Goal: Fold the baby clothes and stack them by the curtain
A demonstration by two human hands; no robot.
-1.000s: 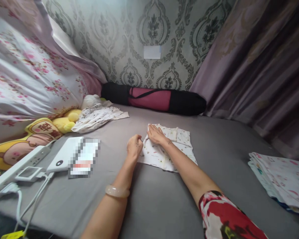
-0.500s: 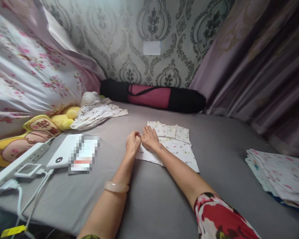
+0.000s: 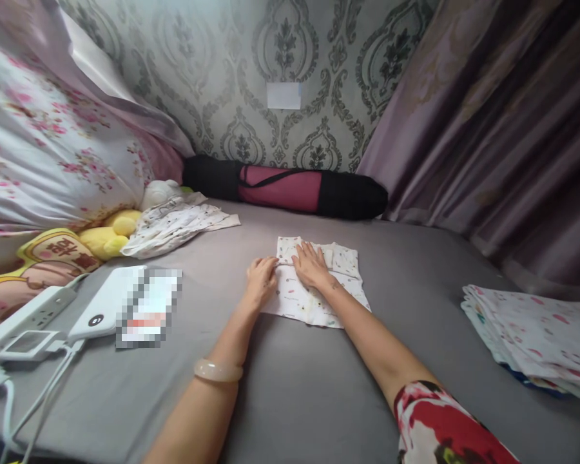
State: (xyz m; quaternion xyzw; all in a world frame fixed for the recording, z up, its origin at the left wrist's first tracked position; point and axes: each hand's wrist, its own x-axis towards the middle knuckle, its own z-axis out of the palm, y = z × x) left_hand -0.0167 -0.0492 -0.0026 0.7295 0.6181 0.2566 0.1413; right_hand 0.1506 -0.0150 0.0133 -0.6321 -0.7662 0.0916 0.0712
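A small white printed shirt (image 3: pixel 338 300) lies on the grey bed sheet, with a sleeve folded across its upper part. My left hand (image 3: pixel 261 281), with a pale bangle on its wrist, has its fingers bent and closed at the shirt's left edge. Its fingertips are partly hidden against the cloth. My right hand (image 3: pixel 311 265) rests flat on the upper middle of the shirt, fingers stretched out.
A stack of folded printed clothes (image 3: pixel 536 335) lies at the right. Crumpled printed cloth (image 3: pixel 174 229), plush toys, a white power bank (image 3: pixel 109 301) and a power strip (image 3: pixel 43 309) are on the left. A long black and maroon bag (image 3: pixel 285 188) lies along the wall.
My right hand has moved right across the shirt, away from my left hand. The shirt's left side now lies folded inward. The view has shifted slightly to the right.
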